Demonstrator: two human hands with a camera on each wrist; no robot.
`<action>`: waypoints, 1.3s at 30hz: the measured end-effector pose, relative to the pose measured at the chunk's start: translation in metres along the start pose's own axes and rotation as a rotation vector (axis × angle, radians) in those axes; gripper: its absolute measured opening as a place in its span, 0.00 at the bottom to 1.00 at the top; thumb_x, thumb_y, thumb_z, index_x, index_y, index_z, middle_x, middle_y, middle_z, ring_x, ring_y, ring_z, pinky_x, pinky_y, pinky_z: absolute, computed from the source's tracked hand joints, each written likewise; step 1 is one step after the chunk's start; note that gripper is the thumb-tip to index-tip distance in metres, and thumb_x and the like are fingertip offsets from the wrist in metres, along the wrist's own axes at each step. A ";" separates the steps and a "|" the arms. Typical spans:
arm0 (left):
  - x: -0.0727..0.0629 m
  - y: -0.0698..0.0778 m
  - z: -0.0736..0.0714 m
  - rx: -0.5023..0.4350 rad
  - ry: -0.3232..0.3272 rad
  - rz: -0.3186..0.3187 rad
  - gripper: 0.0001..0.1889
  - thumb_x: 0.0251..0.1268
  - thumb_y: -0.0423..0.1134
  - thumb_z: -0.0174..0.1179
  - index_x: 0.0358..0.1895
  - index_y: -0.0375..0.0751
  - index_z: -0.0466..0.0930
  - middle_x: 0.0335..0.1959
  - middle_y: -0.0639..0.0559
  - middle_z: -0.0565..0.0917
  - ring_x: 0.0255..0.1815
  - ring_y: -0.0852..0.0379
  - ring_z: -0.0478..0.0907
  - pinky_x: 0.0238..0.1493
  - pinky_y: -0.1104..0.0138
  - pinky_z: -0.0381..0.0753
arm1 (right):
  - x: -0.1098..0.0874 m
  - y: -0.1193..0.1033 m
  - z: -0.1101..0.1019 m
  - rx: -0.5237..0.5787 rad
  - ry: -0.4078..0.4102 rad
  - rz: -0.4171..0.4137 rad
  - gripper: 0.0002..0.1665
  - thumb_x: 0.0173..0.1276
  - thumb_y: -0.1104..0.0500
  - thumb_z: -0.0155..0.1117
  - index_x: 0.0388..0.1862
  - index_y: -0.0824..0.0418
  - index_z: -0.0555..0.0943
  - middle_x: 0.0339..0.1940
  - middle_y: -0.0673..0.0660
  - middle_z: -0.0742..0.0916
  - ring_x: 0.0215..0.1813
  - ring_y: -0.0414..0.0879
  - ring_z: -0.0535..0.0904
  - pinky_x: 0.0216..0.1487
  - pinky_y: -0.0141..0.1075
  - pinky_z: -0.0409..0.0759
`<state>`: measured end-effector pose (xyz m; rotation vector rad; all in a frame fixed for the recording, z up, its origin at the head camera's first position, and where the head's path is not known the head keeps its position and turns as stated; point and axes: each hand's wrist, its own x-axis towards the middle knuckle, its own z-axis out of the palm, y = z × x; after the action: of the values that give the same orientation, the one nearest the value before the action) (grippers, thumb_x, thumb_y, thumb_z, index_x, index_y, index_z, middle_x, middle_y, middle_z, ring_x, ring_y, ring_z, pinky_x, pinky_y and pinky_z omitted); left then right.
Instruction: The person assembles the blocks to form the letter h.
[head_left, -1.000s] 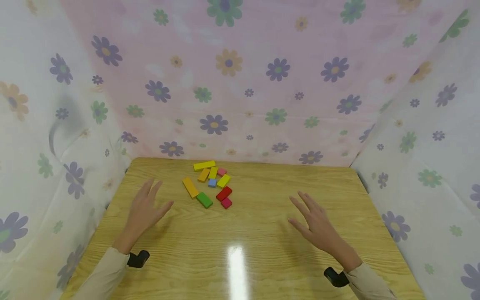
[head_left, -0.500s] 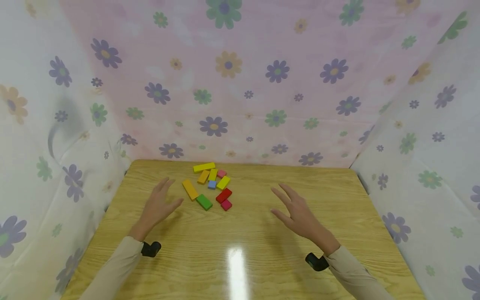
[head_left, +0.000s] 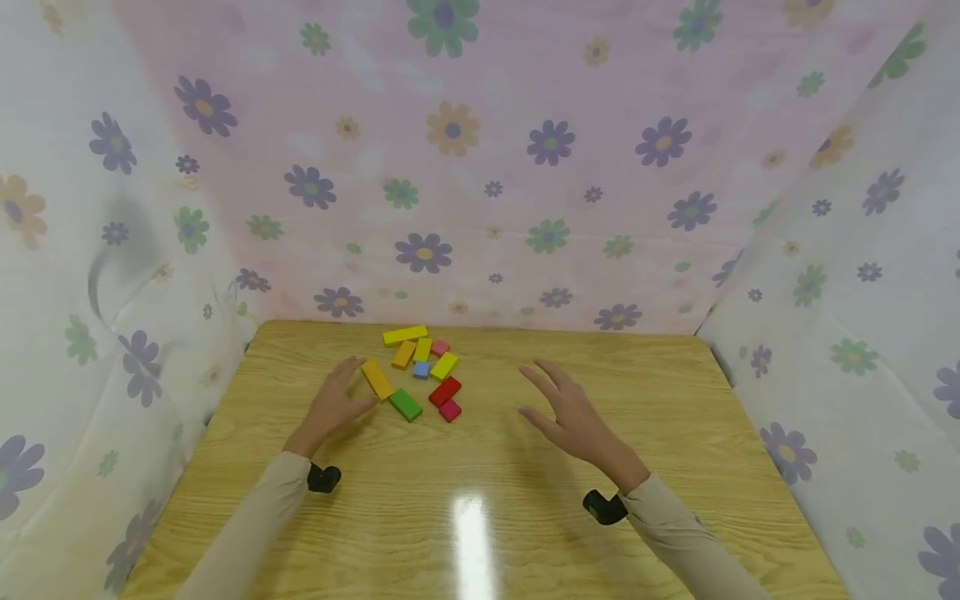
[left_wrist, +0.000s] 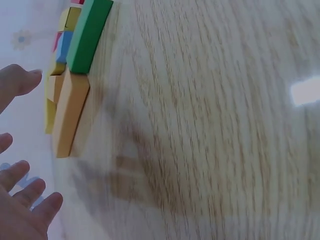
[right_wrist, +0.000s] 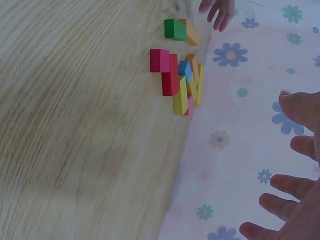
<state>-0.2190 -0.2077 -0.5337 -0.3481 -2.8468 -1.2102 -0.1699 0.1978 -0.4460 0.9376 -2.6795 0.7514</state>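
My left hand (head_left: 334, 407) is over the table at the left, fingers spread and holding nothing. Its fingertips come right up to the long orange block (head_left: 377, 380) in the head view. Touching that block's near end is a green block (head_left: 406, 405). My right hand (head_left: 573, 417) hovers on the right with fingers apart and nothing in it. Between the hands lie a red block (head_left: 446, 391), a crimson cube (head_left: 450, 411), a blue cube (head_left: 422, 370) and a yellow block (head_left: 444, 367). In the left wrist view, the thumb (left_wrist: 20, 82) points toward the orange block (left_wrist: 71, 115).
Behind these sit a long yellow block (head_left: 405, 336), a shorter orange block (head_left: 403, 354), another yellow block (head_left: 423, 350) and a pink cube (head_left: 440, 347). Flowered cloth (head_left: 480, 167) stands along the back and both sides of the wooden table (head_left: 525, 533).
Both hands have moved inward toward the middle. The left hand has come from well left of the blocks up to the long orange block. The blocks themselves have not moved.
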 end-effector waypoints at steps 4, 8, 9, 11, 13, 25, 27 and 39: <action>0.009 -0.003 0.006 -0.017 -0.061 -0.019 0.42 0.55 0.41 0.68 0.71 0.34 0.56 0.72 0.30 0.51 0.71 0.31 0.48 0.65 0.38 0.52 | 0.006 -0.003 0.000 0.003 -0.003 0.000 0.36 0.68 0.51 0.62 0.72 0.56 0.63 0.71 0.65 0.65 0.67 0.63 0.63 0.58 0.65 0.64; 0.014 -0.007 0.009 -0.050 -0.116 -0.072 0.45 0.54 0.38 0.69 0.73 0.34 0.53 0.74 0.32 0.47 0.73 0.33 0.44 0.68 0.41 0.48 | 0.014 -0.006 0.001 0.007 -0.023 0.003 0.35 0.68 0.50 0.61 0.72 0.57 0.64 0.71 0.64 0.64 0.68 0.63 0.63 0.60 0.64 0.64; 0.015 -0.008 0.010 -0.053 -0.126 -0.081 0.45 0.54 0.38 0.69 0.73 0.33 0.53 0.74 0.32 0.47 0.73 0.34 0.43 0.68 0.41 0.48 | 0.016 -0.007 0.001 0.006 -0.027 0.001 0.35 0.68 0.50 0.61 0.72 0.58 0.64 0.71 0.64 0.64 0.68 0.62 0.62 0.60 0.63 0.64; 0.017 -0.009 0.011 -0.054 -0.144 -0.092 0.45 0.54 0.37 0.69 0.73 0.32 0.52 0.74 0.32 0.46 0.73 0.34 0.43 0.69 0.42 0.47 | 0.020 -0.008 0.002 0.011 -0.032 -0.003 0.35 0.68 0.50 0.61 0.71 0.58 0.64 0.71 0.65 0.64 0.69 0.62 0.62 0.61 0.63 0.63; 0.020 -0.010 0.012 -0.032 -0.154 -0.087 0.45 0.55 0.38 0.69 0.72 0.29 0.53 0.73 0.31 0.47 0.72 0.33 0.44 0.69 0.42 0.48 | 0.023 -0.009 0.002 0.008 -0.031 -0.010 0.36 0.68 0.50 0.61 0.72 0.57 0.64 0.71 0.65 0.64 0.68 0.63 0.62 0.61 0.63 0.63; 0.019 -0.014 -0.004 0.015 -0.149 -0.020 0.44 0.39 0.26 0.68 0.65 0.18 0.59 0.68 0.27 0.56 0.67 0.31 0.56 0.65 0.46 0.62 | 0.046 -0.015 0.004 0.006 -0.046 -0.036 0.35 0.69 0.48 0.59 0.72 0.55 0.64 0.71 0.65 0.65 0.68 0.62 0.63 0.62 0.60 0.64; 0.014 -0.014 -0.011 0.018 -0.158 -0.002 0.44 0.38 0.25 0.68 0.64 0.18 0.60 0.68 0.26 0.57 0.67 0.30 0.56 0.64 0.45 0.62 | 0.050 -0.015 0.005 0.003 -0.051 -0.041 0.35 0.69 0.48 0.59 0.71 0.56 0.64 0.71 0.64 0.65 0.68 0.61 0.63 0.62 0.60 0.64; -0.032 -0.006 -0.042 -0.193 -0.270 -0.013 0.47 0.39 0.18 0.67 0.69 0.24 0.54 0.69 0.30 0.55 0.68 0.30 0.56 0.59 0.49 0.69 | 0.071 -0.019 0.010 0.000 -0.083 -0.056 0.34 0.69 0.48 0.59 0.71 0.55 0.65 0.71 0.64 0.65 0.67 0.61 0.65 0.63 0.59 0.65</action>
<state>-0.1918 -0.2480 -0.5126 -0.5387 -2.9591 -1.5568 -0.2132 0.1428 -0.4228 1.0616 -2.7104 0.7167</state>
